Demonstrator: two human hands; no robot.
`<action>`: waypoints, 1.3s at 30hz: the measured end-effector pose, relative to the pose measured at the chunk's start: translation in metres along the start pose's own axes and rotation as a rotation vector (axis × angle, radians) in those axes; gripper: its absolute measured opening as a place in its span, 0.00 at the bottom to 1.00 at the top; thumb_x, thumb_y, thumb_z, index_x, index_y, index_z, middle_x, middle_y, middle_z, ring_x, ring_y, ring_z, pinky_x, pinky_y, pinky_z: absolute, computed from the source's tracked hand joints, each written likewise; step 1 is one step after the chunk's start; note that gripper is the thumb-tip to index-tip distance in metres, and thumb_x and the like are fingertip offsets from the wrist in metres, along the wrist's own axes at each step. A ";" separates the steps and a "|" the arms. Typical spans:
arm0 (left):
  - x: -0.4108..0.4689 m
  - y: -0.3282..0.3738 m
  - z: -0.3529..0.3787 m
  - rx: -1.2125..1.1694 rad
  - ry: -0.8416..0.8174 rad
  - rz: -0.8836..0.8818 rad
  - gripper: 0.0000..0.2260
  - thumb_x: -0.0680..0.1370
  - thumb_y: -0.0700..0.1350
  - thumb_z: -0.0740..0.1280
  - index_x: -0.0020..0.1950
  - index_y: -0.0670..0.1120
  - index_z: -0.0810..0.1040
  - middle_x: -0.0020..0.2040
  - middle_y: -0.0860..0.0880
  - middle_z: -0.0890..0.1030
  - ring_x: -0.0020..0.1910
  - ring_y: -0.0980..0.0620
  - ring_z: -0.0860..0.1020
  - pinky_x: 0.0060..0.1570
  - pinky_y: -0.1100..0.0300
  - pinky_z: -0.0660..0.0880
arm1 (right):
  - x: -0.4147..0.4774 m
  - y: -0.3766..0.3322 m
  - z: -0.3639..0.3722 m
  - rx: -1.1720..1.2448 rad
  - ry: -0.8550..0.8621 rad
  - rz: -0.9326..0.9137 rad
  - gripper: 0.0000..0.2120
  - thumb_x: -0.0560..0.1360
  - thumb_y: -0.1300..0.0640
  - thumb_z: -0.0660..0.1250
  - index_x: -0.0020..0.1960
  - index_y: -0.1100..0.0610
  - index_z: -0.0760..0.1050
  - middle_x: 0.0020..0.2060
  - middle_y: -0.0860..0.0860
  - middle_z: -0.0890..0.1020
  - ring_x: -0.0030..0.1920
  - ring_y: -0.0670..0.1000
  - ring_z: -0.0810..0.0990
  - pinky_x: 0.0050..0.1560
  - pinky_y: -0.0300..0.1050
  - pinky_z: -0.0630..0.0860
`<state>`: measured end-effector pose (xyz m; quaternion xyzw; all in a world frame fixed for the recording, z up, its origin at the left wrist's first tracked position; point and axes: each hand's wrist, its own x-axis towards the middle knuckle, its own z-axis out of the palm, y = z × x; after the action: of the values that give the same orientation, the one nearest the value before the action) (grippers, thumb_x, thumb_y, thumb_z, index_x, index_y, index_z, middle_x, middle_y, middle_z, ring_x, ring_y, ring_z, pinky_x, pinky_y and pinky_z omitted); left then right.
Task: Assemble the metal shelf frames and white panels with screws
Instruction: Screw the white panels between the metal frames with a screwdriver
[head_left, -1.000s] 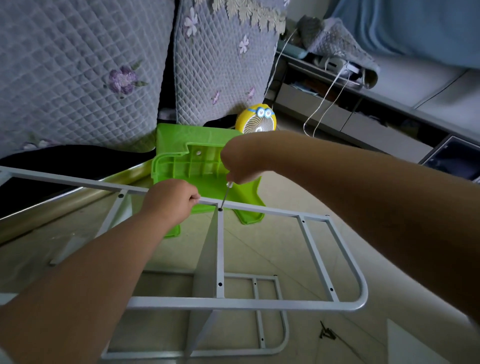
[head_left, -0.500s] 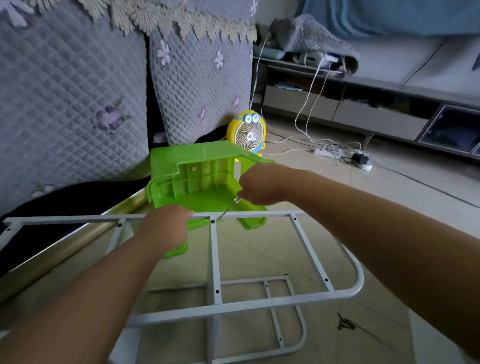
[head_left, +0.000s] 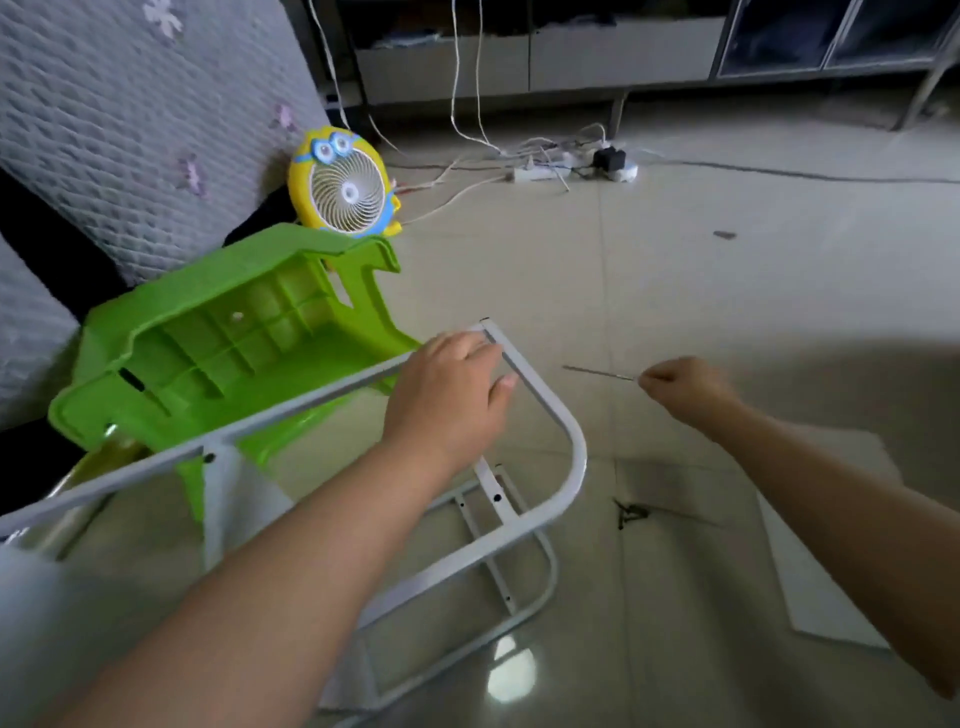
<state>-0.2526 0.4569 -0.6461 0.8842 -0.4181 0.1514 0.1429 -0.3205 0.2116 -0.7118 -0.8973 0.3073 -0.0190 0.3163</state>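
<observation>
Above the floor tiles (head_left: 727, 291), the left grip (head_left: 452, 395) clamps a corner of the white frame (head_left: 561, 431); the right grip (head_left: 685, 387), well apart, pinches a thin screwdriver (head_left: 597, 371).

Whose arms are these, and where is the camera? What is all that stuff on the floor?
These are a person's two arms. The camera sits on their head and looks down, so you see what they see. The left hand holds the top corner of a white metal frame. The right hand grips a thin screwdriver, away from the frame. On the floor lie a small pile of dark screws and a white panel. A green stool lies tipped over, with a yellow fan behind it.
</observation>
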 end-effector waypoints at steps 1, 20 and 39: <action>0.010 0.007 0.007 -0.013 -0.015 0.014 0.21 0.70 0.50 0.55 0.41 0.38 0.82 0.41 0.39 0.82 0.41 0.41 0.81 0.43 0.50 0.78 | 0.000 0.022 0.012 -0.061 -0.017 0.032 0.10 0.78 0.57 0.60 0.43 0.59 0.78 0.39 0.54 0.75 0.44 0.54 0.74 0.40 0.40 0.66; 0.023 0.025 0.031 -0.007 -0.203 -0.064 0.33 0.69 0.54 0.40 0.48 0.37 0.80 0.56 0.41 0.78 0.67 0.44 0.67 0.65 0.57 0.60 | 0.007 0.118 0.120 -0.441 -0.090 0.119 0.13 0.76 0.54 0.60 0.58 0.54 0.77 0.56 0.58 0.75 0.59 0.59 0.70 0.56 0.48 0.69; 0.024 0.031 0.028 0.028 -0.266 -0.093 0.29 0.71 0.50 0.43 0.58 0.40 0.77 0.66 0.45 0.72 0.73 0.50 0.59 0.69 0.61 0.53 | -0.019 0.103 0.148 -0.567 -0.124 -0.064 0.14 0.76 0.60 0.57 0.58 0.61 0.76 0.60 0.56 0.74 0.59 0.56 0.72 0.58 0.44 0.68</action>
<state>-0.2582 0.4108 -0.6580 0.9168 -0.3897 0.0317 0.0808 -0.3573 0.2416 -0.8872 -0.9585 0.2522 0.1126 0.0702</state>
